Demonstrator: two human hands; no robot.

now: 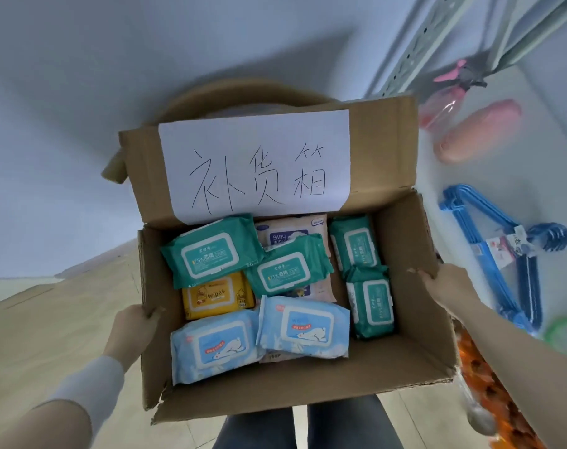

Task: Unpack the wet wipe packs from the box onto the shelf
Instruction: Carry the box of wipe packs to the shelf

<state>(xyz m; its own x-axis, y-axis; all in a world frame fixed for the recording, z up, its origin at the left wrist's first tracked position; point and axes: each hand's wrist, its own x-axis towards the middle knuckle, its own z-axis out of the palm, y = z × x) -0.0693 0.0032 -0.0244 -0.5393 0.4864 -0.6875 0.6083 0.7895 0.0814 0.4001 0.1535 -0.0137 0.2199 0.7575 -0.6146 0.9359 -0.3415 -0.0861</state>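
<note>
The left hand grips the near left rim of the cardboard box, fingers curled over the edge. The right hand grips the right wall likewise. The two-sided hold appears meant to keep the open box level and clear of the floor while it is carried. All wet wipe packs lie inside, loosely layered: teal far and right, one yellow at left, pale blue near. None has been unpacked. The far flap stands upright and bears a handwritten paper label. The shelf, a white board, runs along the right, just beside the box. It carries blue hangers, a pink spray bottle and a pink case. The floor is pale wood-toned and the wall plain.
</note>
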